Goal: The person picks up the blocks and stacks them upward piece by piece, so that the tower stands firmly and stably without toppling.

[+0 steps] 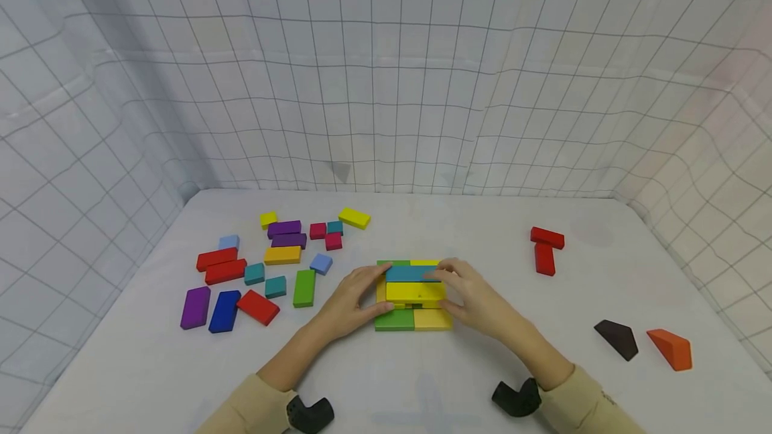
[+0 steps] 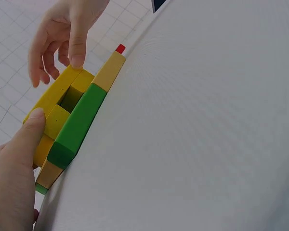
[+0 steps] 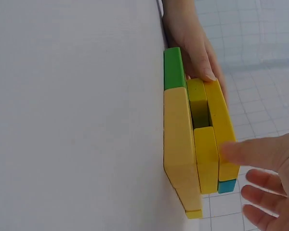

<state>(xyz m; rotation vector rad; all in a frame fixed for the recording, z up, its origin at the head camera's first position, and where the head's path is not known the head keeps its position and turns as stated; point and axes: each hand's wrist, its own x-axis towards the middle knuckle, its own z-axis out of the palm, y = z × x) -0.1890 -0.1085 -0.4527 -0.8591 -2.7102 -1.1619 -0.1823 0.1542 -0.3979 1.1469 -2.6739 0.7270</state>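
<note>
A low stack of wooden blocks lies before me, with a yellow block (image 1: 416,292) and a blue block (image 1: 404,274) side by side on top. Below them are more yellow blocks, over a green block (image 1: 395,321) and a tan block (image 1: 433,320). My left hand (image 1: 350,303) holds the stack's left end, thumb on the yellow block's near corner and fingers round the far side, partly hidden. At the right end, my right hand (image 1: 473,297) has its thumb against the yellow block's front; its other fingers are spread loosely beside the top blocks.
To the left, loose blocks lie scattered, among them a purple block (image 1: 196,308), a dark blue block (image 1: 224,311) and a green block (image 1: 304,288). Two red blocks (image 1: 545,259) sit at the back right. Nearer are a dark brown piece (image 1: 618,338) and an orange piece (image 1: 672,348).
</note>
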